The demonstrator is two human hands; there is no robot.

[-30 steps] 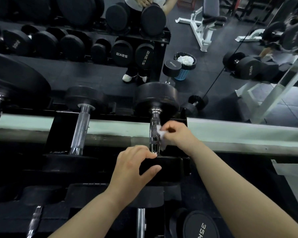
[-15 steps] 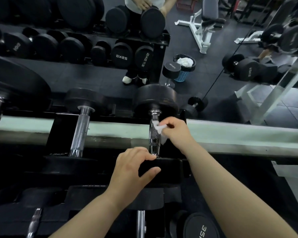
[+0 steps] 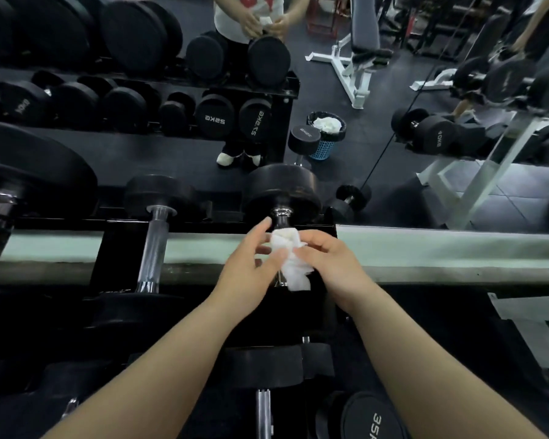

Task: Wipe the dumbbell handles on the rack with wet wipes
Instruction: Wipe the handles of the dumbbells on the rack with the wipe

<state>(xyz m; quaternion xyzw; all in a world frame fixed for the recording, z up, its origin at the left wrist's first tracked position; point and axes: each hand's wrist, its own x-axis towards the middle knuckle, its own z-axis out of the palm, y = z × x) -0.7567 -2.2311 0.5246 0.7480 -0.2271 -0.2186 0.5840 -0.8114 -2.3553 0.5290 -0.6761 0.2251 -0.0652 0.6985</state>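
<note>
– At the far end of the dumbbell handle (image 3: 281, 217), upper tier of rack (image 3: 114, 248): wet wipe (image 3: 290, 259) bunched round the shaft. Pinched in right hand (image 3: 328, 264), fingers curled on it. Touched by left hand (image 3: 248, 264), fingers spread apart, thumb tip on the wad.
– Looks mid-adjustment. Tips?
– Flatten the wad, wrap fully round, clamp with right hand. Twist while sliding from collar to near head, to clear the knurling. Steady the near head with left hand against rolling.
– Then?
– Probably neighbouring handle (image 3: 151, 251), bare for now.
</note>
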